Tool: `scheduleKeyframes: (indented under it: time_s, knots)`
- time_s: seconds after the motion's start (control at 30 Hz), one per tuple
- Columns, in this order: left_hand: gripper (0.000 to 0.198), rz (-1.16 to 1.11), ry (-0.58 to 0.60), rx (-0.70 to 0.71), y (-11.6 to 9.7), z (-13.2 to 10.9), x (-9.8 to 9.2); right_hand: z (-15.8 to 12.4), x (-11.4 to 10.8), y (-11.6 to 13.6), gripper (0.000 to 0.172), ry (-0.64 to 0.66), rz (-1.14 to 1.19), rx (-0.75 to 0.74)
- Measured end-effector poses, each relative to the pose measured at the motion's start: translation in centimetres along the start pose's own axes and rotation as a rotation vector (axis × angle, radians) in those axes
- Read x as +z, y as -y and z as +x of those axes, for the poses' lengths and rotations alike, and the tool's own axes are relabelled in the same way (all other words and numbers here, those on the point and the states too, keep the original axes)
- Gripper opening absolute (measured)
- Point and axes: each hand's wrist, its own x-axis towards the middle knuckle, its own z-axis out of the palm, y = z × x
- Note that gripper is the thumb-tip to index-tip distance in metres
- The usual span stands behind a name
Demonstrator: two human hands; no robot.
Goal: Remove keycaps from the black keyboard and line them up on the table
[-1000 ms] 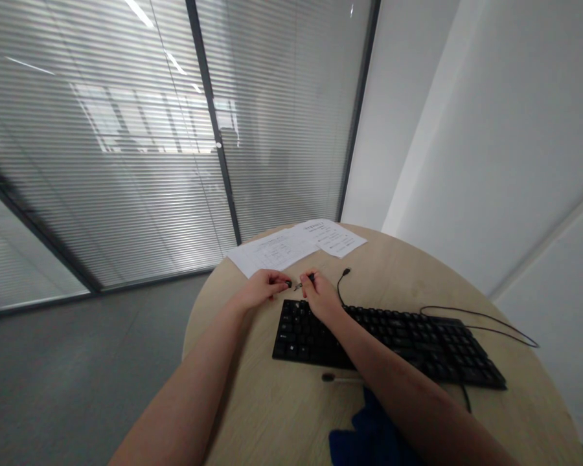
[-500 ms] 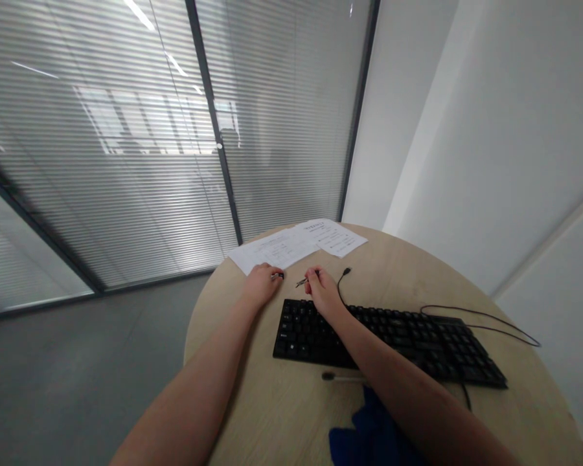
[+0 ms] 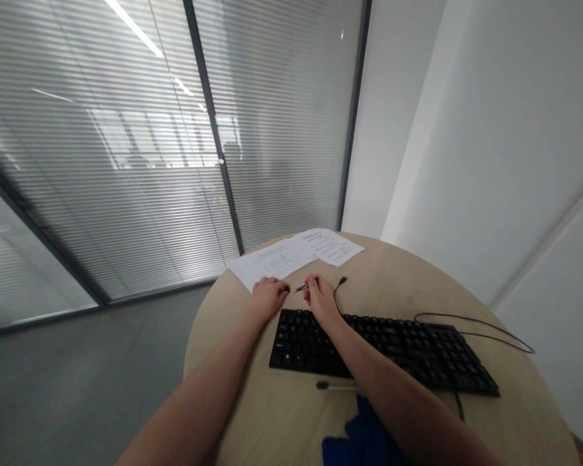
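My left hand (image 3: 268, 297) rests low over the table near the papers, its fingers closed on a small black piece (image 3: 286, 288) too small to name. Facing it, my right hand (image 3: 319, 298) grips slim metal tweezers (image 3: 300, 288), whose tips point left at the black piece across a small gap. Under my right wrist lies a black keyboard (image 3: 388, 340), partly covered by the forearm. A cable with a black plug (image 3: 342, 281) curves up from the keyboard's far edge beside my right hand.
Printed sheets (image 3: 282, 254) lie at the far side of the round wooden table (image 3: 257, 414). A brush (image 3: 337, 388) lies in front of the keyboard, near a blue cloth (image 3: 344, 446) under my right forearm. Thin black cable (image 3: 490, 321) loops at the right. Blind-covered glass stands behind.
My left hand has come slightly right, bringing its black piece closer to the tweezers' tips. My right hand keeps its grip. The whole view has shifted a little.
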Motion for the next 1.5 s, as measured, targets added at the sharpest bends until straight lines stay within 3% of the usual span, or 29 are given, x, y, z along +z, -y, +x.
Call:
scheduleKeyframes:
  time_s: [0.23, 0.4, 0.63, 0.8, 0.93, 1.03, 1.13, 1.33, 1.5]
  knots:
    - [0.029, -0.177, 0.081, -0.015, -1.2, 2.6, 1.2, 0.3, -0.3, 1.2, 0.045, -0.15, 0.197, 0.09]
    - [0.031, -0.242, 0.088, -0.063, -1.0, 3.4, 1.4, 1.0, -0.7, 3.7, 0.048, -0.188, 0.405, 0.136]
    - [0.029, -0.228, 0.089, -0.025, -0.8, 3.5, 1.7, 0.6, -3.4, 11.5, 0.046, -0.1, 0.607, 0.041]
    - [0.029, -0.25, 0.085, 0.001, -0.6, 3.5, 1.6, -1.6, -7.5, 18.1, 0.038, -0.067, 0.604, -0.191]
    - [0.028, -0.262, 0.082, 0.021, -0.4, 3.4, 1.6, -3.1, -10.3, 20.3, 0.035, -0.087, 0.489, -0.317]
    - [0.028, -0.272, 0.079, 0.022, -0.3, 3.5, 1.8, -3.7, -12.2, 18.6, 0.035, -0.037, 0.303, -0.276]
    - [0.027, -0.262, 0.067, 0.023, -0.4, 3.6, 2.0, -4.5, -14.7, 14.7, 0.04, -0.053, 0.058, -0.179]
    - [0.027, -0.237, 0.076, 0.011, -0.5, 3.9, 2.0, -5.6, -20.4, 6.5, 0.057, -0.374, -0.283, -0.081]
    - [0.029, -0.222, 0.066, 0.014, -0.4, 4.0, 2.2, -5.5, -21.4, 3.5, 0.053, -0.339, -0.443, -0.085]
